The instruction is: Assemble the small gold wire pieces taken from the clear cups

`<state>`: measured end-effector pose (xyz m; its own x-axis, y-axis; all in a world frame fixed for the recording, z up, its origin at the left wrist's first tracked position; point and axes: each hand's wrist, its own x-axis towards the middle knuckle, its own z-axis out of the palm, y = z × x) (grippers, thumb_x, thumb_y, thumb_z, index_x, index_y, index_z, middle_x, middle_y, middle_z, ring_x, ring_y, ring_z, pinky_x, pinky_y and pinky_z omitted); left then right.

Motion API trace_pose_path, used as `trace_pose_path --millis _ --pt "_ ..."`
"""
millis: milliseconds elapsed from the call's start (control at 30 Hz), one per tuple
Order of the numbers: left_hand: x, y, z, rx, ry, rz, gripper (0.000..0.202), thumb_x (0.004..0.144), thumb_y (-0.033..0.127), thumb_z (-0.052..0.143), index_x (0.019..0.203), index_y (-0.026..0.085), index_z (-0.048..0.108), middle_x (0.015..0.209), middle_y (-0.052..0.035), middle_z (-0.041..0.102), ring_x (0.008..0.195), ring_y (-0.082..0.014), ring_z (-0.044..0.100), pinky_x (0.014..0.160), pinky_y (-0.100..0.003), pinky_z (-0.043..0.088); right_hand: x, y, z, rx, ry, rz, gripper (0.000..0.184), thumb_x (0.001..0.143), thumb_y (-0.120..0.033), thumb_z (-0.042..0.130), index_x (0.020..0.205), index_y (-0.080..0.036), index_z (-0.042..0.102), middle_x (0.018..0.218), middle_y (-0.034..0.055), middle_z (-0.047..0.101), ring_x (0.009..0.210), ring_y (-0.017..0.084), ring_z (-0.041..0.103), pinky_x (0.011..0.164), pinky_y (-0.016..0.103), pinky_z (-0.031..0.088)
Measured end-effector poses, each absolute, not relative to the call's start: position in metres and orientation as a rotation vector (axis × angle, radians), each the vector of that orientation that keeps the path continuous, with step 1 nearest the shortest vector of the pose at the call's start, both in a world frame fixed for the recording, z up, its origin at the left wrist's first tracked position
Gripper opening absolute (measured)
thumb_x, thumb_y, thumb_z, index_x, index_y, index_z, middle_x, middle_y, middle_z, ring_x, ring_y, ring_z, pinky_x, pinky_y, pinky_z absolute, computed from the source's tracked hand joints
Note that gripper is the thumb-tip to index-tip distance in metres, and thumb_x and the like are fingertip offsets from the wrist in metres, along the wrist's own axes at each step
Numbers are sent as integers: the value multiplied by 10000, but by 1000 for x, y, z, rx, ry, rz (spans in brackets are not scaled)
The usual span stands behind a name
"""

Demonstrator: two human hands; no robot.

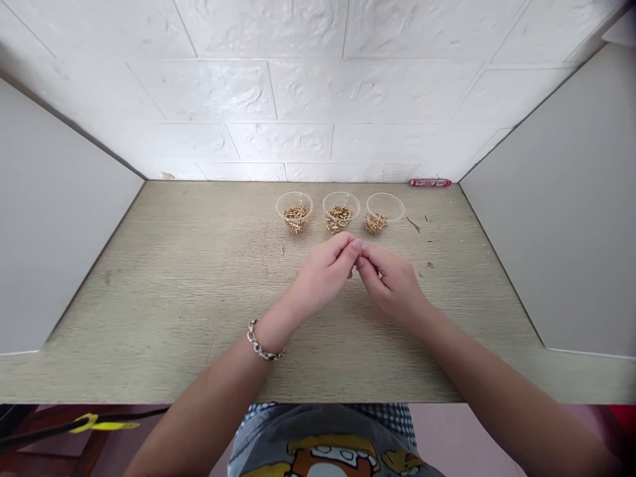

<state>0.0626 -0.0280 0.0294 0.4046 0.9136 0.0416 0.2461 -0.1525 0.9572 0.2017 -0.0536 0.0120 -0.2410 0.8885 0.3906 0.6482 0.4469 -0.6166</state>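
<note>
My left hand (330, 265) and my right hand (390, 275) meet at the fingertips over the middle of the table, thumbs on top. Both are closed in a pinch; whatever lies between the fingers is hidden. Just beyond them stand three clear plastic cups in a row. Small copper-coloured pins fill the bottom of the left cup (295, 213). Brass-coloured pieces lie in the middle cup (340, 213), and gold pins in the right cup (381, 215), which looks tilted. A single gold pin (282, 250) rests on the table left of my left hand.
Several loose thin pins (413, 224) lie right of the cups, with dark bits (430, 265) nearer me. A red tube-shaped packet (430, 183) sits against the white brick-patterned wall (308, 93). Grey panels (561, 199) border the wooden table (199, 278) on both sides.
</note>
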Motion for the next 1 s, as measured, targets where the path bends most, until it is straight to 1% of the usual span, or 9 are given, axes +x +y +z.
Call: trace_pose_path --millis 100,167,233,400,633,833,900,1000 --pt "63 -28 28 1558 1042 934 313 905 407 364 721 170 453 583 36 446 549 -78 432 540 -215 361 202 -56 15 -1276 -1904 355 169 833 -154 427 703 -189 528 622 -6 553 584 113 488 568 246 357" --pt "63 -29 27 1558 1069 983 325 903 430 364 730 172 460 572 37 427 542 -80 412 533 -219 349 203 -58 18 -1253 -1828 309 163 824 -159 437 691 -192 526 616 -1 554 577 118 492 566 257 370" --pt "62 -29 28 1602 1063 947 351 903 437 359 701 168 459 568 33 414 545 -84 398 527 -223 333 204 -59 21 -1229 -1769 283 153 833 -178 449 715 -198 544 634 4 573 575 121 499 567 267 386" --pt "63 -29 28 1653 1000 871 394 911 435 324 644 167 433 559 29 401 554 -91 391 535 -230 326 206 -58 23 -1214 -1773 257 110 852 -211 488 845 -210 599 728 13 636 596 115 516 562 264 402" --pt "64 -30 30 1670 1046 864 412 909 432 320 606 165 404 547 29 383 556 -95 383 541 -238 310 205 -58 21 -1272 -1847 214 141 876 -249 469 860 -214 604 714 14 625 599 119 506 568 267 388" --pt "65 -31 30 1666 1011 852 391 905 416 343 611 161 382 572 32 370 553 -86 351 526 -232 289 203 -59 21 -1264 -1841 219 107 862 -203 473 822 -202 572 695 1 602 569 103 481 548 256 374" --pt "67 -32 28 1630 981 850 393 897 439 354 621 162 394 576 31 371 544 -83 348 516 -230 295 202 -58 21 -1267 -1835 217 104 854 -189 467 808 -205 559 685 -2 595 557 102 474 542 258 373" --pt "70 -33 21 1469 925 830 460 877 545 314 637 166 416 565 28 372 513 -82 364 488 -228 321 202 -59 20 -1274 -1804 208 96 842 -187 472 775 -210 536 665 -8 578 554 104 469 538 260 372"
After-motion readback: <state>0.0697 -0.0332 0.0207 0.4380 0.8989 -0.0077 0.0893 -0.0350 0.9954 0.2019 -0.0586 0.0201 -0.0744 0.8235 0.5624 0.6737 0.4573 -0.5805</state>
